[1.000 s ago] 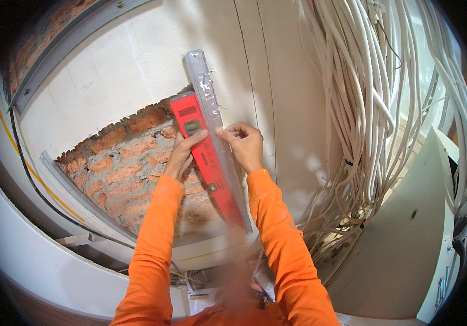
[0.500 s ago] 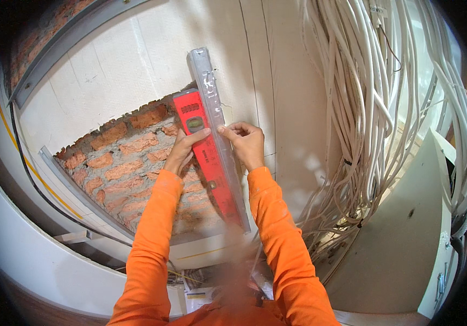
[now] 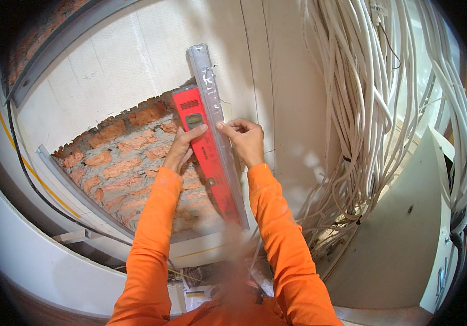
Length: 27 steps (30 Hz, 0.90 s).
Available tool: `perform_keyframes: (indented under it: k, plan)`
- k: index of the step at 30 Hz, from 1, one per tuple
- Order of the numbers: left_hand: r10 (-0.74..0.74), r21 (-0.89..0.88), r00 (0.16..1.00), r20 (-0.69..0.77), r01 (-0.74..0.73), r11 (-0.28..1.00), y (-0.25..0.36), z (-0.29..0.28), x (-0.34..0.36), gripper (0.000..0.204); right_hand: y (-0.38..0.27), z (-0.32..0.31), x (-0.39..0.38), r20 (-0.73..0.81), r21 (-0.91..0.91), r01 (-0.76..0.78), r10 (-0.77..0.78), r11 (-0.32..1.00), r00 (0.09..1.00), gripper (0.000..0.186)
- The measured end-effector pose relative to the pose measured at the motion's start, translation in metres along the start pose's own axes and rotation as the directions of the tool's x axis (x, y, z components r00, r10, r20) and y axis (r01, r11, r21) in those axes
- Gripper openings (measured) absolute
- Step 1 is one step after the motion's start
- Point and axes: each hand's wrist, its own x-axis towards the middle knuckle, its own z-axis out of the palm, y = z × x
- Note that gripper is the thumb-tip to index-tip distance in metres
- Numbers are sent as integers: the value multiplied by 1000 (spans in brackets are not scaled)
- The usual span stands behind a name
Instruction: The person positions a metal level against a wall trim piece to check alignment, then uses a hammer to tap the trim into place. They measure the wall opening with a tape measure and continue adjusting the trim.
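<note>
My left hand [image 3: 182, 146] grips a red spirit level [image 3: 210, 162], its thumb across the front just below the upper vial and its fingers behind. The level lies lengthwise along the left side of a grey metal profile [image 3: 220, 125], which stands nearly upright with a slight tilt. My right hand [image 3: 246, 142] holds the profile's right edge, thumb on its face and fingers curled. The profile's top end rises above the level onto the white wall. Behind both is an opening showing rough brickwork [image 3: 119, 168]. A blur hides the lower ends in part.
Thick bundles of white cables [image 3: 358, 108] hang at the right, above a grey-beige panel [image 3: 391, 244]. Metal rails [image 3: 65, 51] and a black cable [image 3: 38, 185] border the left. A curved white panel [image 3: 43, 261] runs along the lower left. Dark lines mark the white wall [image 3: 288, 65].
The level and profile sit slightly higher in the picture, with both hands still on them. My grip looks the same.
</note>
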Motion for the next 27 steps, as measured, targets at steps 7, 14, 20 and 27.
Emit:
perform_keyframes:
  k: [7, 14, 20, 27]
  plan:
    - [-14, 10, 1000, 21, 13, 1000, 2, 5, -2, 52, 2, -1, 1, -3, -25, 11, -11, 1000, 1000, 35]
    - [-7, 36, 1000, 14, 6, 999, 3, 5, -2, 47, -5, -1, -1, 0, -53, 9, -9, 999, 1000, 35]
    - [-4, 17, 1000, 15, 4, 1000, 0, 1, 1, 44, -2, -1, 0, -6, -49, 16, -17, 999, 1000, 35]
    - [4, 39, 1000, 31, -5, 999, 5, 4, -1, 46, 4, -2, 3, 4, -54, 26, -26, 998, 1000, 35]
